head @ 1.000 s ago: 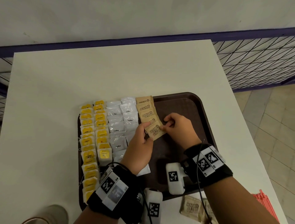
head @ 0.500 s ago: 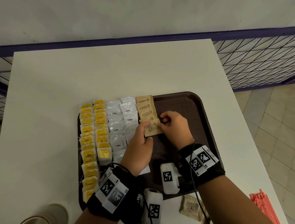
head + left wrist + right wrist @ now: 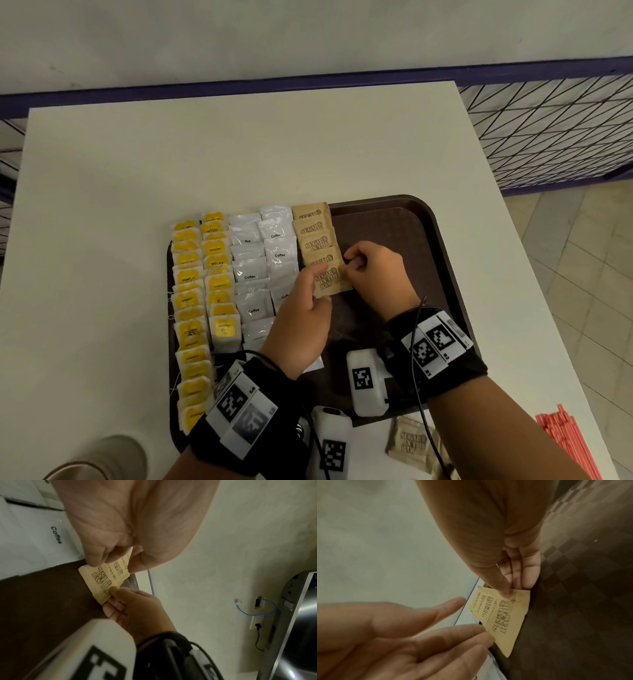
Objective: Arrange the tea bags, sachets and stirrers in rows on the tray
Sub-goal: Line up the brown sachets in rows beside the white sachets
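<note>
A brown tray [image 3: 442, 240] holds two columns of yellow tea bags [image 3: 191, 308], two of white coffee sachets [image 3: 253, 274] and one column of brown sugar sachets [image 3: 313, 236]. Both hands hold the nearest sugar sachet [image 3: 330, 281] [image 3: 101, 580] [image 3: 506, 622], which overlaps the front of that column. My left hand [image 3: 317, 286] [image 3: 118, 562] pinches its left edge between thumb and forefinger. My right hand [image 3: 346, 265] [image 3: 511, 588] pinches its far right corner with curled fingers.
Loose sugar sachets [image 3: 411, 443] lie on the white table [image 3: 239, 154] just off the tray's near edge. Red stirrers [image 3: 568, 442] lie at the table's near right corner. The tray's right half is bare brown surface. A mesh railing [image 3: 548, 137] stands to the right.
Both hands have moved the sugar sachet a little away from me and turned it straighter, so it now lies against the front of the brown column.
</note>
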A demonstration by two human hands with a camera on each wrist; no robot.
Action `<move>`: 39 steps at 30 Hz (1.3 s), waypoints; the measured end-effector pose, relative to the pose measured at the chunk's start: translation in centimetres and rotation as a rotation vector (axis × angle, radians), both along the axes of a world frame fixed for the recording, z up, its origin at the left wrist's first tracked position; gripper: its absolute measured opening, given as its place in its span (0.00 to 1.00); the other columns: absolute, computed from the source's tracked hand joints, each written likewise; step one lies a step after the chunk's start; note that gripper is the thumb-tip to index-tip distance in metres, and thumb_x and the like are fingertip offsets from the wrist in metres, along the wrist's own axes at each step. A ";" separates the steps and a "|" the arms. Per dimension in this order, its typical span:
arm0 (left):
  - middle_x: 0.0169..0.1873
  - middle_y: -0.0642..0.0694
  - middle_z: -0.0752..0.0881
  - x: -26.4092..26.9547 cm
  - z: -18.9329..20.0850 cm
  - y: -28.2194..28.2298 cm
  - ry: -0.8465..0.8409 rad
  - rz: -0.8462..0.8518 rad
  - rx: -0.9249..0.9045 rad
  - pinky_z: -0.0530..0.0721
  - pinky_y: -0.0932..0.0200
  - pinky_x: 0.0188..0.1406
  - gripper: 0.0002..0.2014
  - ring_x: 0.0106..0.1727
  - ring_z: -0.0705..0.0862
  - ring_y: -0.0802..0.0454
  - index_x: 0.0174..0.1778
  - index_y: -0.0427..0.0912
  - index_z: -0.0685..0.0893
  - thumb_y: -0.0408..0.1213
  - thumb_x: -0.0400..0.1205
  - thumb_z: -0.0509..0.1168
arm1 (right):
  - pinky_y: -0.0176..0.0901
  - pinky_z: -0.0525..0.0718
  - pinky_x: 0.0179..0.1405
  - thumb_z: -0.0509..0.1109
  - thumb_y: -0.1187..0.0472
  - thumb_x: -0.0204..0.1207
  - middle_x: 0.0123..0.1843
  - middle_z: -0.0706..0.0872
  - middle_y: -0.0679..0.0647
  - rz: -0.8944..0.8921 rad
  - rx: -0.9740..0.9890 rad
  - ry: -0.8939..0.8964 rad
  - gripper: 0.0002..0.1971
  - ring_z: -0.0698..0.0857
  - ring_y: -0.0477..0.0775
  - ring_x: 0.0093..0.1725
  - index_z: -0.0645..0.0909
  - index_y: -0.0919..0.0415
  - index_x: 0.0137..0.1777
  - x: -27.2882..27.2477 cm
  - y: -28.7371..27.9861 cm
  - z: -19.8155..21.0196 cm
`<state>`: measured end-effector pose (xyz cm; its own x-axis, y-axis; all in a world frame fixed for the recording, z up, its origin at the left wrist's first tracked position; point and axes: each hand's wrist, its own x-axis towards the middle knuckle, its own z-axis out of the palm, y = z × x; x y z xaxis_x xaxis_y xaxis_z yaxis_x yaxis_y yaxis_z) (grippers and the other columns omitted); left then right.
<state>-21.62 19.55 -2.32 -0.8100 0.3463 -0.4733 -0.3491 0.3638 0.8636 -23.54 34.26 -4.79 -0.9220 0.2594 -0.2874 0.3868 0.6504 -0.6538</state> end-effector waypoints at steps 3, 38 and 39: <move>0.60 0.61 0.74 0.0 0.2 0.0 0.015 -0.007 -0.013 0.71 0.86 0.34 0.23 0.31 0.74 0.86 0.73 0.54 0.68 0.27 0.84 0.53 | 0.34 0.80 0.43 0.72 0.65 0.72 0.37 0.82 0.51 0.003 -0.001 -0.013 0.05 0.80 0.46 0.37 0.82 0.62 0.47 -0.1 0.0 0.1; 0.45 0.53 0.86 2.4 -0.8 -3.2 0.069 -0.073 0.033 0.78 0.75 0.43 0.22 0.44 0.84 0.65 0.48 0.52 0.81 0.18 0.79 0.53 | 0.26 0.75 0.53 0.65 0.67 0.76 0.57 0.85 0.50 -0.057 -0.127 0.117 0.19 0.81 0.42 0.51 0.79 0.57 0.67 -2.5 -0.9 0.3; 0.44 0.54 0.86 2.4 -0.8 -3.2 0.069 -0.072 0.033 0.78 0.75 0.42 0.23 0.44 0.83 0.66 0.47 0.53 0.81 0.17 0.79 0.53 | 0.28 0.77 0.53 0.65 0.68 0.76 0.55 0.85 0.49 -0.037 -0.133 0.118 0.19 0.81 0.41 0.50 0.79 0.56 0.67 -2.6 -1.0 0.4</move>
